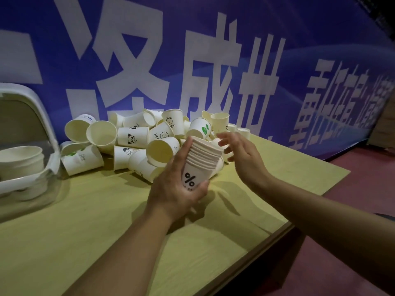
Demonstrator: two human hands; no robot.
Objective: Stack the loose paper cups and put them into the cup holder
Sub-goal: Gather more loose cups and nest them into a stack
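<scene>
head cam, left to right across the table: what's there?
Cup holder with cups inside → pile of loose paper cups → left hand gripping the nested cup stack → right hand, open, holding nothing → bare table edge.

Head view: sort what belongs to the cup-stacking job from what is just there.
Job: stack of nested cups gripped by left hand; right hand, open; loose cup pile; cup holder.
Just there: blue banner; table.
</scene>
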